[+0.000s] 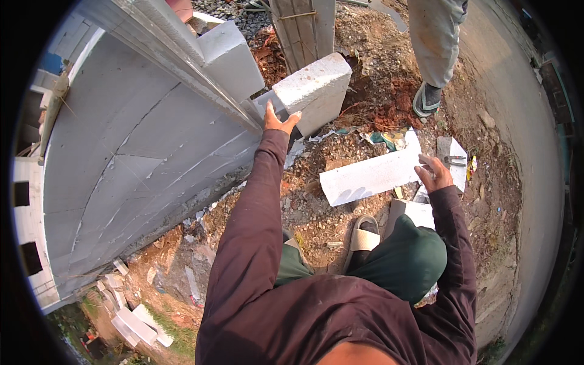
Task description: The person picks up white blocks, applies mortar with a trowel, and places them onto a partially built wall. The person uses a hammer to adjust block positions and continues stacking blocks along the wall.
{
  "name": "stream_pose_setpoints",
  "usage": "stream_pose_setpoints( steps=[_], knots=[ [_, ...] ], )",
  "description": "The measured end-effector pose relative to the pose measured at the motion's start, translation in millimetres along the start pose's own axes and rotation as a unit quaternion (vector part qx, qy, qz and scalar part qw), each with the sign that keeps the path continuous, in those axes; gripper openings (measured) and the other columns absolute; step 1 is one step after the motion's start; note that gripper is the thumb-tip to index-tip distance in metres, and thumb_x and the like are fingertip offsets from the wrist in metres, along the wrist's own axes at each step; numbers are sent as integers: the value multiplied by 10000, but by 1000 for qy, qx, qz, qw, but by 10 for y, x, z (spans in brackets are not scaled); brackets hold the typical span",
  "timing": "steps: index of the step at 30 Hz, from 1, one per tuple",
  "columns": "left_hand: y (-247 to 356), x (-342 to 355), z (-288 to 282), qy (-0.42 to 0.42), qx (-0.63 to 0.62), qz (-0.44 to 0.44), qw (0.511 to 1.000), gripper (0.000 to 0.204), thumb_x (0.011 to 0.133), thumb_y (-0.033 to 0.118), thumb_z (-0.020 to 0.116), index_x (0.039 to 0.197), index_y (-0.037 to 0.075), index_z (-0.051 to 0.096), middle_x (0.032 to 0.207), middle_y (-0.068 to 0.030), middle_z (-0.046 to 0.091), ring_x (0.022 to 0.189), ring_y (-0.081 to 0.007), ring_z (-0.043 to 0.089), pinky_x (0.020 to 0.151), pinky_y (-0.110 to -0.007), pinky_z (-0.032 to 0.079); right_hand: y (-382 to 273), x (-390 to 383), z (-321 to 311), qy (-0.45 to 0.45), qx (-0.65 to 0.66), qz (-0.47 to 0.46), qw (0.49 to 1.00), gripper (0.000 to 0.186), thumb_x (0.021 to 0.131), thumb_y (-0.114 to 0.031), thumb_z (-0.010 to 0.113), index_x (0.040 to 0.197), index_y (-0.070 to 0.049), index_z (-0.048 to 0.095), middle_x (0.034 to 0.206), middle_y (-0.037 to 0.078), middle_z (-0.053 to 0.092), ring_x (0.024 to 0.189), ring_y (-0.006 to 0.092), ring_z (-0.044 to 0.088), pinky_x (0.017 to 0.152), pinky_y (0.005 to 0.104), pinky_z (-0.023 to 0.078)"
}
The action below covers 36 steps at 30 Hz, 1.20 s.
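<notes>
My left hand [281,121] is open at the near left end of a white masonry block [316,88], thumb and index finger spread wide. The thumb tip lies against the block's edge; whether it presses there, I cannot tell. That block stands on edge between the grey wall and a post. My right hand [435,175] is at the right end of a long white block [371,175], its fingers loosely curled, with a gap to the thumb. This long block lies in front of my feet and has several grey oval marks near its left end.
At left rises a grey block wall [164,158], with another white block [230,59] near its end. A concrete post [302,30] stands beyond. A grey two-pronged object [455,160] rests on a block piece. Another person's sandaled foot [427,100] is at far right, beside a paved road [535,164].
</notes>
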<state>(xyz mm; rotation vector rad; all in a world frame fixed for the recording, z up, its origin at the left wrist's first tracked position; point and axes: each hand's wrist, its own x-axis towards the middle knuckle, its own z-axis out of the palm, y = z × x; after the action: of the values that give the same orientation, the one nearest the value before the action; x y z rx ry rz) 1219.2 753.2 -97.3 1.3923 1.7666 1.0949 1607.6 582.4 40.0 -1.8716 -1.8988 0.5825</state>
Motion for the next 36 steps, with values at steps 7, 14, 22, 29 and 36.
stream_pose_setpoints(
  steps=[7,14,22,29,36],
  knots=[
    [-101,-26,-202,36,-154,-29,987,858,743,289,718,1354,-36,210,1304,-274,339,1106,-271,479,894,-344,424,938,-1353,43,183,6,212,960,372,801,-267,644,1111,-69,582,1028,143,614,898,254,625,773,341,489],
    [-235,-749,-31,-169,-69,-62,981,690,795,252,671,1309,-46,322,1299,-277,377,1133,-285,482,933,-329,393,1774,-2488,334,208,-21,460,863,467,781,-346,647,1128,-43,573,1044,163,617,954,265,603,822,347,467],
    [209,-1256,127,-273,51,-44,960,518,837,228,614,1249,-31,438,1226,-181,493,1125,-218,488,951,-313,375,2445,-2842,1115,101,26,647,756,801,683,-543,639,1267,-27,452,1245,237,477,1150,357,472,955,408,384],
    [-81,-1602,108,-267,13,-81,960,548,818,209,625,1271,-11,408,1232,-177,474,1134,-229,471,921,-322,407,2679,-2558,1479,94,74,611,782,865,674,-532,663,1264,47,410,1239,256,467,1156,349,460,966,397,367],
    [300,-1536,319,-314,116,-33,942,591,793,362,626,1255,37,452,1260,-182,463,1173,-300,445,961,-365,369,3547,-3161,1550,85,45,559,824,677,694,-517,683,990,83,583,937,189,620,831,301,573,743,373,447]
  ],
)
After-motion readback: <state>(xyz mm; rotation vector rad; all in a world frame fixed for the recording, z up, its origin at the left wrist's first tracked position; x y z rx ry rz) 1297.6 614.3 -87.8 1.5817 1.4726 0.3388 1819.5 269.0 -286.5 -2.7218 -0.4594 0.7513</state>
